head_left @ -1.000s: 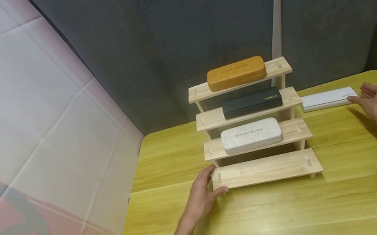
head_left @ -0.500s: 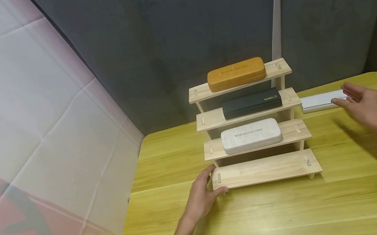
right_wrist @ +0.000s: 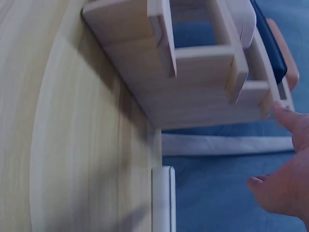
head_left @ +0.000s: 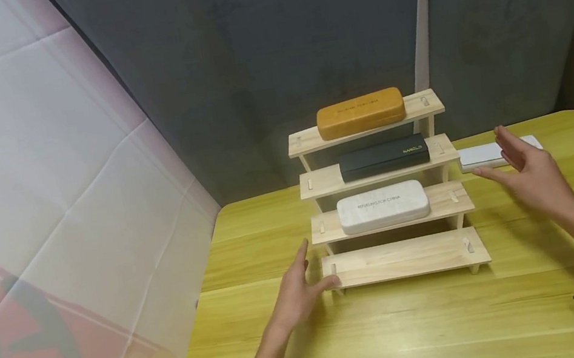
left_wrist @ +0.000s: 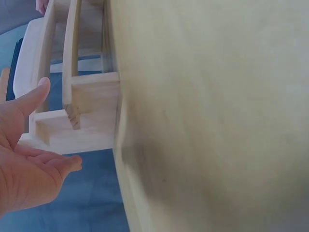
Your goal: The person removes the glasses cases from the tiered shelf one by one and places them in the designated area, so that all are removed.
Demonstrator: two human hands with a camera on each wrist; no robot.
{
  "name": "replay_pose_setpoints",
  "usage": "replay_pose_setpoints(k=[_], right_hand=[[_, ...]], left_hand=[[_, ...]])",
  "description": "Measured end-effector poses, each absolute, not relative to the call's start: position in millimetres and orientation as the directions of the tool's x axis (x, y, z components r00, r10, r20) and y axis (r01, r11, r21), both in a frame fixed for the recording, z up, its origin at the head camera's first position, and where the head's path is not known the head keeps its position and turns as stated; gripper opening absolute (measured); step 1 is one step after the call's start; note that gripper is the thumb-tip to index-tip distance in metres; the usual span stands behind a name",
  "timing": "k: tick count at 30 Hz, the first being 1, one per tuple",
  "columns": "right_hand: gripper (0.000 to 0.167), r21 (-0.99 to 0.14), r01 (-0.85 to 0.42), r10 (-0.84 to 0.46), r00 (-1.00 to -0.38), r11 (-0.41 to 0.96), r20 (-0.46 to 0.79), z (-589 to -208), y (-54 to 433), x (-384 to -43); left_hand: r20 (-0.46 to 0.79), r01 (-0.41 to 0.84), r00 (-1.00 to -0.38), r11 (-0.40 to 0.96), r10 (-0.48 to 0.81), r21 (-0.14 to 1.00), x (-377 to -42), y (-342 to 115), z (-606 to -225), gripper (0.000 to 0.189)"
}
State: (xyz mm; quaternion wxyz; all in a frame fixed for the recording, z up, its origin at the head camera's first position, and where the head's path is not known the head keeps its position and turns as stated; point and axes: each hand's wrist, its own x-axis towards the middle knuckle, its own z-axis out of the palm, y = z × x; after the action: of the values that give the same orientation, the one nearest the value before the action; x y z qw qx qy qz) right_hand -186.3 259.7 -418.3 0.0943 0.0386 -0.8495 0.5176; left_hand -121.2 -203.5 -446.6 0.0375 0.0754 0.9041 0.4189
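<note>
A stepped wooden display rack [head_left: 403,257] stands on the table. Its top step bears an orange glasses case [head_left: 360,113], the one below a black case [head_left: 384,158], and the third a white marbled case [head_left: 383,207]. My left hand [head_left: 295,297] is beside the lowest step's left end, fingers spread and holding nothing; whether the thumb touches the wood I cannot tell. To the rack's right, my right hand [head_left: 535,178] hovers with straight fingers, partly covering a flat white case [head_left: 473,156] on the table. In the right wrist view that case [right_wrist: 163,200] lies apart from the hand.
The yellow wood-grain table [head_left: 396,329] extends in front of the rack and to both sides. Behind it hangs a dark grey curtain [head_left: 248,56]. A white printed panel [head_left: 71,172] rises along the left side.
My right hand has moved left from the flat white case's right end toward the rack. My left hand has loosened from the lowest step and its fingers have spread. The cases stay put.
</note>
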Motion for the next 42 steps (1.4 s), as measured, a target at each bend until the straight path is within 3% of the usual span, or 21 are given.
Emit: replay_pose_setpoints(k=[8, 21, 42], right_hand=[[0.098, -0.86, -0.275, -0.025, -0.956, 0.43, 0.293, -411.3, 234.8, -175.2], [0.111, -0.787, -0.373, -0.13, -0.925, 0.491, 0.356, -419.4, 204.5, -159.8], [0.114, -0.718, -0.463, -0.087, -0.865, 0.519, 0.495, -434.5, 167.2, -134.4]], left_hand=[[0.041, 0.118, -0.989, 0.601, 0.139, 0.791, -131.5, -206.4, -434.7, 0.107], [0.079, 0.153, -0.985, 0.571, 0.152, 0.807, -148.3, -200.3, -429.7, 0.113], [0.06, 0.129, -0.987, 0.509, 0.15, 0.851, -165.4, -186.1, -429.0, 0.109]])
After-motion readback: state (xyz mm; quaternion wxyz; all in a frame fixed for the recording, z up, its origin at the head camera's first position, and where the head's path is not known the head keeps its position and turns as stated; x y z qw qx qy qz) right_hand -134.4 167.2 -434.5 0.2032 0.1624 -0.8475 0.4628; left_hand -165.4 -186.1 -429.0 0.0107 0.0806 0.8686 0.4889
